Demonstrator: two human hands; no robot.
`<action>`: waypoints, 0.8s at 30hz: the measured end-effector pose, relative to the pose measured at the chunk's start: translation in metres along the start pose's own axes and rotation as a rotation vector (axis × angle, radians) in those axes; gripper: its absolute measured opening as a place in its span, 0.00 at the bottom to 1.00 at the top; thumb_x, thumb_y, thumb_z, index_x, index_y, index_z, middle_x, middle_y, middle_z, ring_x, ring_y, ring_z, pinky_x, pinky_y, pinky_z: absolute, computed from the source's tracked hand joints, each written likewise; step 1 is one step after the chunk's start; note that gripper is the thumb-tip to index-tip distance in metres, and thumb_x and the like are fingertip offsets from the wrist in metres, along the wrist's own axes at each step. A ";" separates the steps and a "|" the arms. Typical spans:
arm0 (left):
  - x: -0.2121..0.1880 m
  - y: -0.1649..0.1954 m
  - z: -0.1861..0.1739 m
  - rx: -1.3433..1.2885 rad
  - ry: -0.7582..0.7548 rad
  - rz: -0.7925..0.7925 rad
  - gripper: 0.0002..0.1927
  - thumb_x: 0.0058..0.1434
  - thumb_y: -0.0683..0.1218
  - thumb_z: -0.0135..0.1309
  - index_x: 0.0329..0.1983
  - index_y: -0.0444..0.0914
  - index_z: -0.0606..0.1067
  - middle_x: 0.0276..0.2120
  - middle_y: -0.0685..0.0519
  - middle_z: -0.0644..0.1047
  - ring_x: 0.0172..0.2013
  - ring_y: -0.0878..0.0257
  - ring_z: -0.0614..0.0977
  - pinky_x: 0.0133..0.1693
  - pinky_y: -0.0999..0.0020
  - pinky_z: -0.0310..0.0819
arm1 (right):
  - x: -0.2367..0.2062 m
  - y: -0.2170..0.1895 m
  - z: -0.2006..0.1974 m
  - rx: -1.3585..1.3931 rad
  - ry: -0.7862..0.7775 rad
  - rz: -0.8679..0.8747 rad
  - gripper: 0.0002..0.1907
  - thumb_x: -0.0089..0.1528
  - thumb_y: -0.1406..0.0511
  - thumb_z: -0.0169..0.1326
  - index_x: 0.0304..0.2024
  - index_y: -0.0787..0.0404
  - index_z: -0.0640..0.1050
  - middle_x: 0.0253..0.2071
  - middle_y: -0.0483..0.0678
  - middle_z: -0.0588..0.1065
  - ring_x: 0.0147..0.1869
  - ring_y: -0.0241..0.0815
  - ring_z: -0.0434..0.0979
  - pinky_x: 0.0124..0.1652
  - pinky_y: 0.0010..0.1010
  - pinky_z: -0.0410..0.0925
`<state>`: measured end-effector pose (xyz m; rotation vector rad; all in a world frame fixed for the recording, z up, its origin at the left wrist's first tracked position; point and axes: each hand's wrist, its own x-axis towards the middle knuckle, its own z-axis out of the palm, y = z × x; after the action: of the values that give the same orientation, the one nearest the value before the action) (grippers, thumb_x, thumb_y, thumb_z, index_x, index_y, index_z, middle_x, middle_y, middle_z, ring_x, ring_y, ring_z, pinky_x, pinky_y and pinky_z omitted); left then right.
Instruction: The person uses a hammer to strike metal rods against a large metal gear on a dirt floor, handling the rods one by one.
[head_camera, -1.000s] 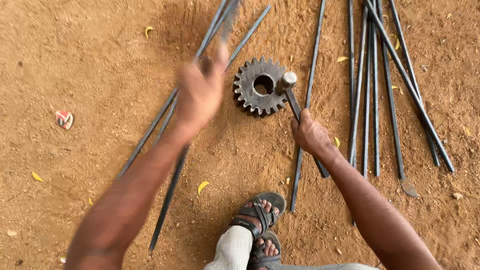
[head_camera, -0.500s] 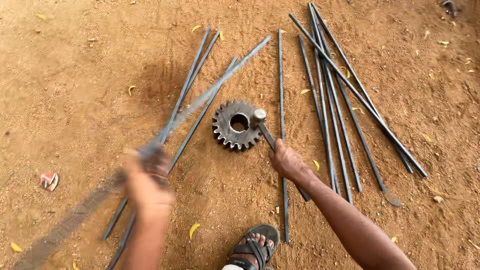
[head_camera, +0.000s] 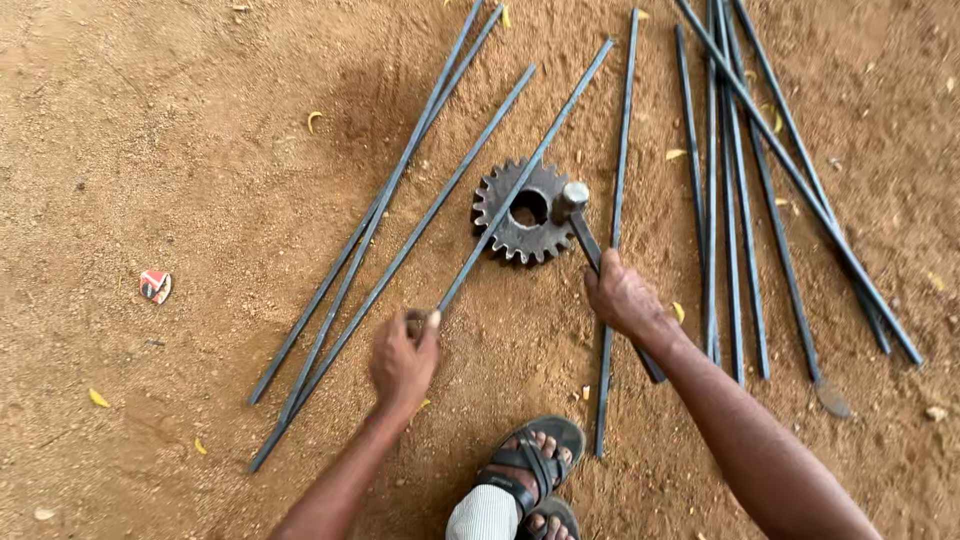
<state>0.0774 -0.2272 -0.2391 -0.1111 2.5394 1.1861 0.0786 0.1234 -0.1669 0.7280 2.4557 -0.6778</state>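
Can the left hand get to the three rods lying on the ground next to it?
Probably yes. The left hand grips one rod laid across the gear, and the three loose rods lie just to its left on bare dirt with nothing between. It would likely have to let go of its rod first.

Reddish-brown packed dirt floor (head_camera: 150, 150) is filling the whole view, lying rough with small pebbles. Small yellow dried leaves (head_camera: 97, 398) are lying scattered across it. Soft daylight is falling evenly, casting faint shadows.
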 end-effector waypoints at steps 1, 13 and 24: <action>-0.011 -0.023 -0.016 0.185 -0.069 0.072 0.18 0.69 0.58 0.50 0.48 0.40 0.77 0.25 0.56 0.76 0.18 0.66 0.71 0.16 0.69 0.65 | 0.001 0.001 0.001 0.016 -0.002 -0.010 0.19 0.73 0.53 0.36 0.50 0.61 0.67 0.27 0.50 0.73 0.22 0.39 0.68 0.21 0.36 0.66; 0.011 0.025 -0.015 -0.051 -0.498 -0.066 0.17 0.75 0.51 0.39 0.52 0.39 0.75 0.19 0.57 0.68 0.14 0.69 0.65 0.12 0.74 0.57 | 0.002 0.006 0.005 0.017 0.019 -0.048 0.19 0.74 0.53 0.38 0.49 0.63 0.68 0.26 0.49 0.73 0.21 0.38 0.68 0.19 0.32 0.65; 0.006 0.030 -0.009 -0.063 -0.536 -0.093 0.17 0.73 0.54 0.39 0.45 0.38 0.73 0.22 0.57 0.72 0.21 0.66 0.73 0.24 0.67 0.71 | 0.011 0.012 0.006 -0.008 0.032 -0.072 0.19 0.74 0.55 0.36 0.50 0.64 0.68 0.23 0.49 0.72 0.18 0.37 0.65 0.15 0.32 0.61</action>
<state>0.0629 -0.2140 -0.2143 0.0669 2.0096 1.0844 0.0796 0.1327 -0.1810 0.6548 2.5227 -0.6878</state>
